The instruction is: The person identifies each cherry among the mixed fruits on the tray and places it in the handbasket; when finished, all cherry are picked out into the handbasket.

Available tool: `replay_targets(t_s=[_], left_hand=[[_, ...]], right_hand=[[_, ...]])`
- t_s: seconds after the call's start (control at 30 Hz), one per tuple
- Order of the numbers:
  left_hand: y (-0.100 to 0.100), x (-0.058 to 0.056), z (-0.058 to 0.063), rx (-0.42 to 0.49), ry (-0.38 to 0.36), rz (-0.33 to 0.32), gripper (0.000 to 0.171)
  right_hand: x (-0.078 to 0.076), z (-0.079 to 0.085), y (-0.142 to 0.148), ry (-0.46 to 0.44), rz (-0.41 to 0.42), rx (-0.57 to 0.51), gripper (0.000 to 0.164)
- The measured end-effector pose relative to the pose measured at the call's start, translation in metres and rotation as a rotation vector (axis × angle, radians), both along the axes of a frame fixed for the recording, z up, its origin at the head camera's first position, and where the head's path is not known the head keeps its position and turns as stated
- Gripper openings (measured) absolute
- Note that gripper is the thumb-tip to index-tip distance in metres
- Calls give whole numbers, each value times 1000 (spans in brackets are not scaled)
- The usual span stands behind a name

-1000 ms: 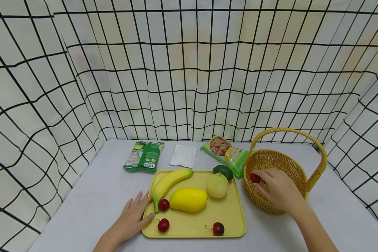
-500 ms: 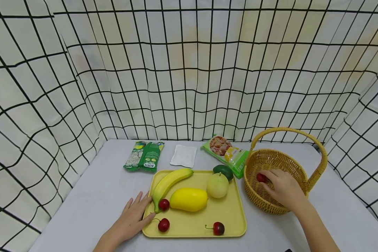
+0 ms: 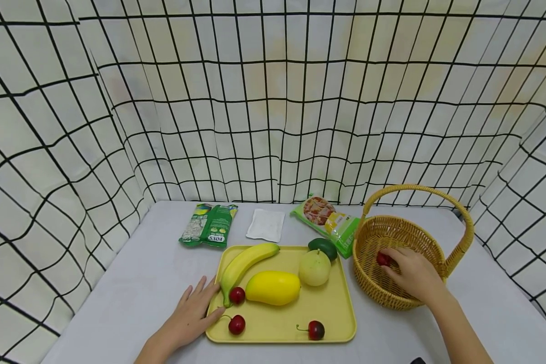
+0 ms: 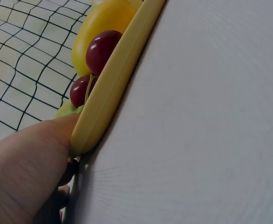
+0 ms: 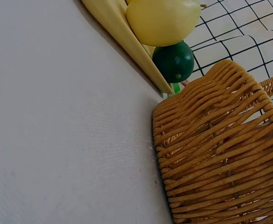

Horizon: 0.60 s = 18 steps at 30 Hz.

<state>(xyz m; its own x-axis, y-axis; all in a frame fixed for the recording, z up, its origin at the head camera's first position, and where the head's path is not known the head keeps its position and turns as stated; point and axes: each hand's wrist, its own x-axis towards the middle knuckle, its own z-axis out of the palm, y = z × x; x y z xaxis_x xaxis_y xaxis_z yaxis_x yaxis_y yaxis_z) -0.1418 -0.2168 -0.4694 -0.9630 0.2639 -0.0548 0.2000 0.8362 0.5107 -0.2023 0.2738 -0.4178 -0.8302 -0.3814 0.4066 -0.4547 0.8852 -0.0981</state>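
Observation:
Inside the wicker basket (image 3: pixel 368 290), my right hand (image 3: pixel 411 273) pinches a dark red cherry (image 3: pixel 383 259) between thumb and fingers. The right wrist view shows the basket's woven side (image 5: pixel 220 154) but neither that hand nor its cherry. With fingers spread, my left hand (image 3: pixel 188 313) lies at the left rim of the yellow tray (image 3: pixel 264 336), its thumb touching the edge. On the tray are a banana (image 3: pixel 243 268), a yellow mango (image 3: pixel 273 288), a pale green round fruit (image 3: pixel 315 268), a dark green avocado-like fruit (image 3: pixel 323 247), and cherries (image 3: pixel 237 325), one (image 3: pixel 316 330) at the front right.
Behind the tray lie a green snack packet (image 3: pixel 209 225), a white square packet (image 3: pixel 265 225) and a green food bag (image 3: pixel 327 222) beside the basket. The basket's tall handle (image 3: pixel 464 237) arches over it. Black-lined white netting (image 3: pixel 273 116) walls the white table (image 3: pixel 132 283).
My right hand has shifted slightly right within the basket, carrying the cherry with it. The left hand and the fruit on the tray have stayed put.

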Motion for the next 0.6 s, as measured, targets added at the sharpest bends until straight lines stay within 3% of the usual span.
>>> replay_targets(t_s=[0.6], left_hand=[[0, -1, 1, -8, -8, 1, 72]], right_hand=[[-9, -10, 17, -119, -62, 52, 33]])
